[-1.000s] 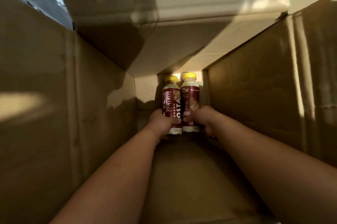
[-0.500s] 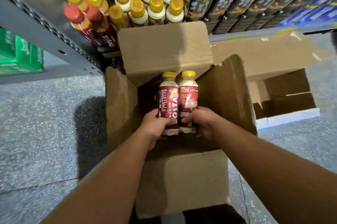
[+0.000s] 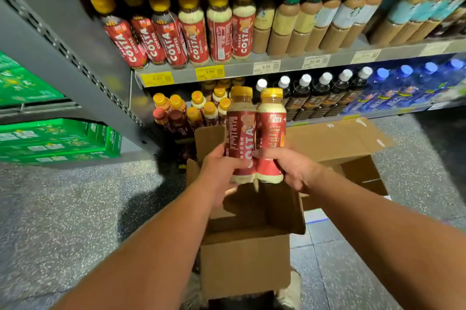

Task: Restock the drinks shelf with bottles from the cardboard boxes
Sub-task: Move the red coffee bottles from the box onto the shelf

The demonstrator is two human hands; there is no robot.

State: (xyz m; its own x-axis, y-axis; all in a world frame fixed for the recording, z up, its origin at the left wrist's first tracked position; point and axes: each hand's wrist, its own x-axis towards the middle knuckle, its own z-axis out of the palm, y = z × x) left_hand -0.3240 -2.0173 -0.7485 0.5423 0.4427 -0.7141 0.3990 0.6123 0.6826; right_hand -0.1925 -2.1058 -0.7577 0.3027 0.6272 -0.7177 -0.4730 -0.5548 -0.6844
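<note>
Both hands are busy: the left hand (image 3: pixel 222 167) is curled round the left bottle (image 3: pixel 240 133) and the right hand (image 3: pixel 293 168) round the right bottle (image 3: pixel 271 130). The two bottles are upright and touching, held above the open cardboard box (image 3: pixel 247 264).

From where I stand, the shelf unit (image 3: pixel 83 52) is the thing to plan around. The same red-labelled, yellow-capped drink stands on the upper shelf (image 3: pixel 239 70) and again in the lower row (image 3: pixel 210 109), just behind the box. The lower row looks the nearer home, though I can't tell how much room is left at its front.

The box sits tight against that bay, so I'd lift the pair clear over its far flap (image 3: pixel 209 138). Then set them down one at a time, labels out, bases flat. Both grips sit low on the bottles, so the yellow caps (image 3: pixel 271 93) could knock into neighbours; go in slowly.
</note>
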